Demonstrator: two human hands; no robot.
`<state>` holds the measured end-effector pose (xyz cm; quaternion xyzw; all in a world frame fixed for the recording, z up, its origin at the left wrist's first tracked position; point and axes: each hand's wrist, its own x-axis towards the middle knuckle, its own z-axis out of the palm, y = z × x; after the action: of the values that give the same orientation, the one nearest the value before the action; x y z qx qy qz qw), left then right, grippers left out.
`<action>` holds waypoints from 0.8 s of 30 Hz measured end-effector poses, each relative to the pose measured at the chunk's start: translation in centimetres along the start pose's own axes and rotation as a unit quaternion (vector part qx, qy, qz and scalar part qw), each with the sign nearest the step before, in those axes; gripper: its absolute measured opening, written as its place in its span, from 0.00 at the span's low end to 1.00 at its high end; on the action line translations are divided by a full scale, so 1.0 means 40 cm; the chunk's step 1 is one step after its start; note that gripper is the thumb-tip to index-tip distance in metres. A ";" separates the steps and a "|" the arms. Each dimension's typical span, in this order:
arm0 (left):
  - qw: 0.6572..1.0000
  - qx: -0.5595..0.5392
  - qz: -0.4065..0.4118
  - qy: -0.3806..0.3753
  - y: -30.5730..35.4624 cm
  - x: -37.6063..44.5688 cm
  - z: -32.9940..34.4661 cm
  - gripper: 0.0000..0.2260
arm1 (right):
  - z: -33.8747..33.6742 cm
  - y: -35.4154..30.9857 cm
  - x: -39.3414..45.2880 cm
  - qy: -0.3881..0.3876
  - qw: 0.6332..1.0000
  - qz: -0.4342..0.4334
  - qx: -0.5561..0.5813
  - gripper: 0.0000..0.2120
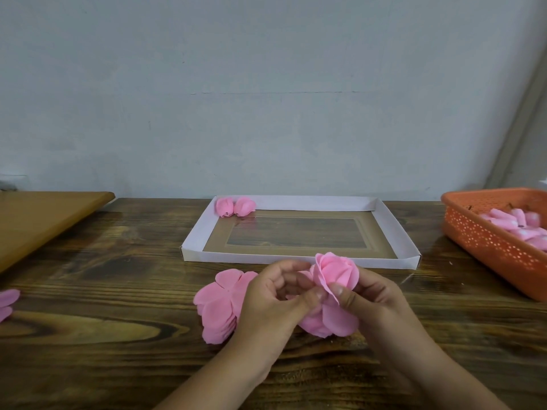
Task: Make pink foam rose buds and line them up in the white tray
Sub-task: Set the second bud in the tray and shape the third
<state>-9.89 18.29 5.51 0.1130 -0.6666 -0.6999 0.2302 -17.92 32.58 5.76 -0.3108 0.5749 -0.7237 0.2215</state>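
Observation:
A pink foam rose bud is held between both my hands just in front of the white tray. My left hand pinches its lower petals from the left. My right hand grips it from the right, thumb on an outer petal. Loose petals hang below the bud. A stack of flat pink foam petal sheets lies on the table left of my left hand. Two finished buds sit side by side in the tray's far left corner.
An orange perforated basket with several pink bud cores stands at the right. A brown board lies at the far left. Pink petal pieces sit at the left edge. A grey wall rises behind the wooden table.

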 end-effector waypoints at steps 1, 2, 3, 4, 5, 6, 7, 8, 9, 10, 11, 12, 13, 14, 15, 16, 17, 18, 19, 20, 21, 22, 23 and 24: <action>1.000 0.001 0.005 -0.008 -0.001 0.001 -0.003 0.15 | -0.003 0.000 0.001 -0.007 1.000 0.010 0.006 0.17; 1.000 0.003 0.009 -0.018 -0.002 0.001 -0.005 0.17 | -0.006 0.000 0.002 -0.012 1.000 0.018 0.013 0.17; 1.000 0.006 0.015 -0.027 -0.003 0.001 -0.008 0.18 | -0.009 0.000 0.003 -0.017 0.999 0.024 0.019 0.16; 0.999 0.005 0.021 -0.035 -0.003 0.001 -0.009 0.19 | -0.010 -0.001 0.003 -0.023 0.999 0.030 0.022 0.16; 0.999 0.004 0.026 -0.040 -0.004 0.001 -0.010 0.18 | -0.011 -0.001 0.003 -0.028 0.999 0.035 0.022 0.15; 0.999 0.006 0.034 -0.043 -0.005 0.001 -0.011 0.18 | -0.011 -0.002 0.003 -0.032 0.998 0.041 0.021 0.14; 0.998 0.014 0.044 -0.043 -0.006 0.002 -0.012 0.17 | -0.011 -0.002 0.004 -0.034 0.998 0.045 0.021 0.14; 0.997 0.028 0.058 -0.043 -0.007 0.003 -0.013 0.15 | -0.010 -0.002 0.004 -0.034 0.998 0.049 0.023 0.14; 0.995 0.048 0.076 -0.043 -0.008 0.004 -0.014 0.15 | -0.010 -0.002 0.004 -0.034 0.998 0.051 0.025 0.14; 0.992 0.074 0.098 -0.040 -0.010 0.005 -0.015 0.15 | -0.009 -0.002 0.004 -0.032 0.998 0.051 0.026 0.15; 0.987 0.103 0.122 -0.035 -0.012 0.006 -0.015 0.16 | -0.009 -0.001 0.004 -0.031 0.998 0.052 0.025 0.15; 0.981 0.129 0.144 -0.028 -0.016 0.007 -0.016 0.16 | -0.009 -0.001 0.004 -0.029 0.998 0.054 0.023 0.15; 0.976 0.147 0.161 -0.022 -0.018 0.008 -0.017 0.16 | -0.009 -0.002 0.004 -0.028 0.998 0.056 0.024 0.16; 0.972 0.159 0.172 -0.015 -0.019 0.007 -0.017 0.16 | -0.009 -0.002 0.004 -0.030 0.997 0.058 0.029 0.16; 0.969 0.166 0.181 -0.007 -0.020 0.006 -0.016 0.16 | -0.009 -0.002 0.004 -0.032 0.997 0.059 0.036 0.16; 0.968 0.167 0.189 0.003 -0.021 0.005 -0.015 0.14 | -0.008 -0.002 0.004 -0.035 0.997 0.060 0.043 0.16; 0.968 0.159 0.194 0.014 -0.022 0.003 -0.015 0.12 | -0.007 -0.002 0.003 -0.039 0.996 0.059 0.048 0.16; 0.969 0.145 0.197 0.025 -0.020 0.001 -0.015 0.10 | -0.005 -0.001 0.003 -0.042 0.996 0.059 0.052 0.16; 0.970 0.134 0.199 0.029 -0.017 -0.001 -0.015 0.08 | -0.005 0.000 0.004 -0.045 0.996 0.059 0.056 0.15; 0.969 0.132 0.208 0.026 -0.014 -0.002 -0.016 0.07 | -0.004 0.000 0.004 -0.047 0.995 0.060 0.061 0.15; 0.964 0.139 0.227 0.018 -0.010 -0.002 -0.016 0.07 | -0.004 0.001 0.005 -0.050 0.994 0.064 0.068 0.16; 0.957 0.150 0.247 0.009 -0.007 -0.002 -0.017 0.06 | -0.004 0.001 0.005 -0.055 0.994 0.067 0.072 0.16; 0.952 0.158 0.261 0.002 -0.003 -0.001 -0.016 0.05 | -0.005 0.002 0.006 -0.059 0.993 0.068 0.074 0.16; 0.951 0.161 0.265 -0.002 -0.001 0.000 -0.016 0.05 | -0.005 0.002 0.006 -0.062 0.993 0.068 0.073 0.16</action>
<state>-9.59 17.72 5.41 -0.0336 -0.7771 -0.4970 0.3846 -18.24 32.54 5.68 -0.2984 0.5253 -0.7264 0.3275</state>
